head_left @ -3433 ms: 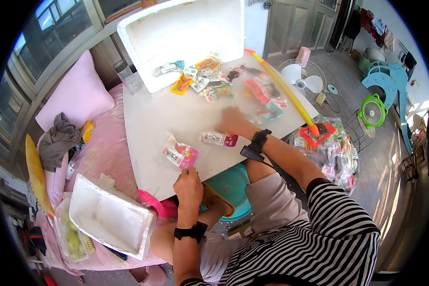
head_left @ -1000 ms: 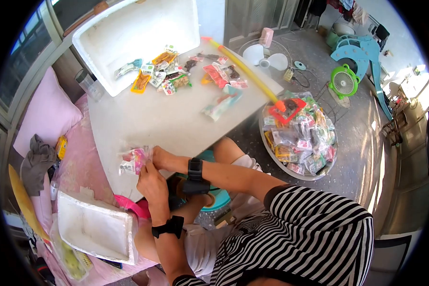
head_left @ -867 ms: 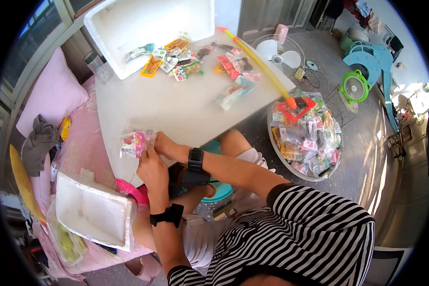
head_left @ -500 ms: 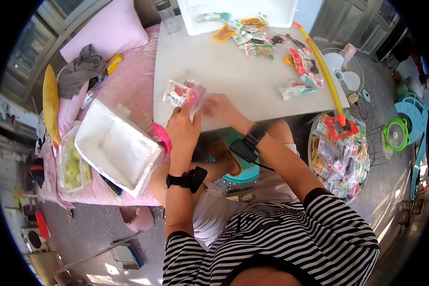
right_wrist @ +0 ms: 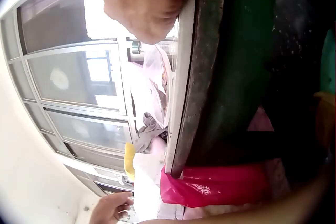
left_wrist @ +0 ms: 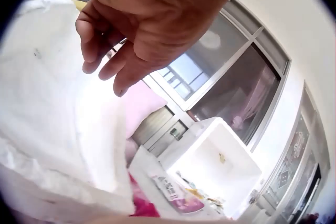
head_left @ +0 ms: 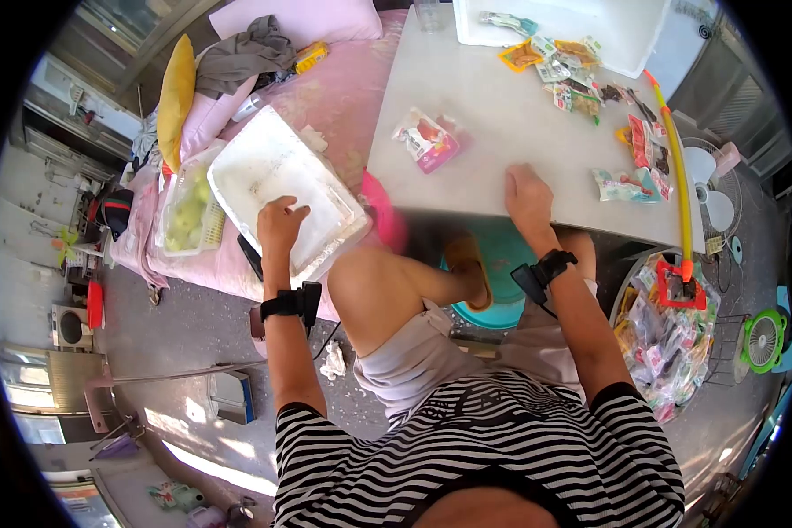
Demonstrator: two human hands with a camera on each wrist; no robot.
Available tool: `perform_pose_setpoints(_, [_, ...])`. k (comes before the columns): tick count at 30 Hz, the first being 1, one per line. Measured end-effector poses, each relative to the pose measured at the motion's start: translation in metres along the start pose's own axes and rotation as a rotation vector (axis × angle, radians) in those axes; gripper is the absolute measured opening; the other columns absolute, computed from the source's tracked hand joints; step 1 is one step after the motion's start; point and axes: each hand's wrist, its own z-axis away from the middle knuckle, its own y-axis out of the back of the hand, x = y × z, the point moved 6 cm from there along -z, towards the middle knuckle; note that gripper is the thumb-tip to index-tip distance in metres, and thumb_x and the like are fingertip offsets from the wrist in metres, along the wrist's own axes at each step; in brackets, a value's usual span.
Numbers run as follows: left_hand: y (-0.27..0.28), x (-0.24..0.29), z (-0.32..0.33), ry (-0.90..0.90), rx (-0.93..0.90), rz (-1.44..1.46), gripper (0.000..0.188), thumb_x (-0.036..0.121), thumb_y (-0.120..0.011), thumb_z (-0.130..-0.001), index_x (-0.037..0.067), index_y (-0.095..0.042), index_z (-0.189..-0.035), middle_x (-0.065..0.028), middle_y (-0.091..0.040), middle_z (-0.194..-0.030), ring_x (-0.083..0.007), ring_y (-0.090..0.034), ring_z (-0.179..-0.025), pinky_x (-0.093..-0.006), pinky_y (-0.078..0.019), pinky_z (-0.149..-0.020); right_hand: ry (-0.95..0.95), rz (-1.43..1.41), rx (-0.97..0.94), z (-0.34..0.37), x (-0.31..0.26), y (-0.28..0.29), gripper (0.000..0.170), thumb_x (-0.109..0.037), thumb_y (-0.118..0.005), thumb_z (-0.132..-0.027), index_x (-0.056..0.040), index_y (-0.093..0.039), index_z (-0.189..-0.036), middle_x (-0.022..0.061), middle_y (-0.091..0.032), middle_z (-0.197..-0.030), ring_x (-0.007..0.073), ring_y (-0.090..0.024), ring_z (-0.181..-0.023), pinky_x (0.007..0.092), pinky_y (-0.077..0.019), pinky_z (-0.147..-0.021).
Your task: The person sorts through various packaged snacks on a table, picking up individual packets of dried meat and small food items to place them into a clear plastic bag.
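Observation:
My left hand [head_left: 280, 224] hovers over the small white foam box [head_left: 268, 163], fingers loosely bent. The left wrist view shows the thumb apart from the fingers and nothing between them. My right hand [head_left: 530, 198] rests at the front edge of the table [head_left: 493, 106], its fingers bent and partly hidden; no object shows in it. Between the two hands, a pink-and-white food packet [head_left: 427, 145] lies on the tabletop, overlapping another clear-and-pink packet [head_left: 458, 134]. Farther right lies a teal-and-clear packet [head_left: 627, 187], below a red packet [head_left: 642, 141].
Several snack packets [head_left: 563, 70] lie before the large foam box [head_left: 581, 22]. A yellow tube [head_left: 675, 167] with orange ends runs along the table's right side. More packets [head_left: 664, 348] are heaped below right. A pink bag [head_left: 381, 211] hangs beside the table; a teal stool [head_left: 502, 304] stands underneath.
Both hands were together at the pink-and-white packet and have left it. The left hand moved left over the small foam box; the right drew back to the table edge. The head view turned left.

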Motion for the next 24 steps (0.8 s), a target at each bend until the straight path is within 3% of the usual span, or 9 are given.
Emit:
perform_pose_setpoints(2, [-0.039,-0.046,0.009,-0.013,-0.188,-0.052,0.039,0.029,-0.078,-0.062,0.001,-0.072,-0.088,-0.0182,-0.067,-0.076,-0.0294,-0.066,-0.074,-0.0371,-0.0508,-0.068,0.014,0.007,0.012,-0.001,0.000,0.001,0.004,-0.005,-0.059,-0.082,-0.0073,-0.056,-0.083,0.0109,-0.055,-0.076,0.0323,-0.057,-0.065,0.0421,-0.0467,-0.057])
perform_pose_setpoints(7, [-0.063,-0.064,0.016,0.010,-0.270,0.128,0.020,0.016,-0.073,-0.067,-0.002,-0.066,-0.069,-0.0075,-0.059,-0.057,-0.0117,-0.053,-0.052,-0.0280,-0.0422,-0.050,-0.028,0.023,-0.010,0.001,0.004,-0.003,0.005,-0.006,-0.060,-0.081,-0.0076,-0.056,-0.083,0.0099,-0.055,-0.077,0.0316,-0.057,-0.066,0.0412,-0.0472,-0.057])
perform_pose_setpoints(13, [-0.068,-0.082,0.006,0.053,-0.268,0.224,0.021,0.016,-0.069,-0.072,-0.003,-0.063,-0.065,-0.0047,-0.057,-0.055,-0.0106,-0.052,-0.052,-0.0260,-0.0419,-0.050,-0.036,0.023,0.000,0.002,0.004,-0.001,0.005,-0.006,-0.060,-0.081,-0.0080,-0.056,-0.083,0.0093,-0.055,-0.078,0.0309,-0.057,-0.067,0.0406,-0.0479,-0.058])
perform_pose_setpoints(16, [-0.060,-0.077,0.005,0.086,-0.186,0.312,0.024,0.018,-0.073,-0.068,-0.003,-0.061,-0.065,-0.0073,-0.054,-0.052,-0.0141,-0.050,-0.050,-0.0310,-0.0406,-0.050,-0.041,0.023,0.008,0.003,0.006,-0.002,0.005,-0.006,-0.059,-0.081,-0.0078,-0.055,-0.083,0.0094,-0.054,-0.077,0.0309,-0.058,-0.067,0.0407,-0.0480,-0.058])
perform_pose_setpoints(19, [-0.056,-0.048,0.017,-0.094,-0.107,0.132,0.024,0.018,-0.074,-0.068,-0.002,-0.061,-0.066,-0.0070,-0.054,-0.054,-0.0148,-0.051,-0.053,-0.0317,-0.0416,-0.052,-0.026,0.030,0.006,0.004,0.005,-0.003,0.005,-0.006,-0.060,-0.081,-0.0075,-0.055,-0.082,0.0094,-0.054,-0.077,0.0307,-0.058,-0.067,0.0408,-0.0482,-0.058])
perform_pose_setpoints(24, [-0.079,-0.078,0.010,0.027,-0.302,0.236,0.020,0.017,-0.073,-0.068,-0.002,-0.065,-0.071,-0.0056,-0.058,-0.057,-0.0137,-0.053,-0.054,-0.0295,-0.0420,-0.052,-0.041,0.031,0.012,0.004,0.004,0.001,0.005,-0.005,-0.060,-0.080,-0.0066,-0.055,-0.081,0.0095,-0.055,-0.077,0.0301,-0.059,-0.070,0.0408,-0.0487,-0.059])
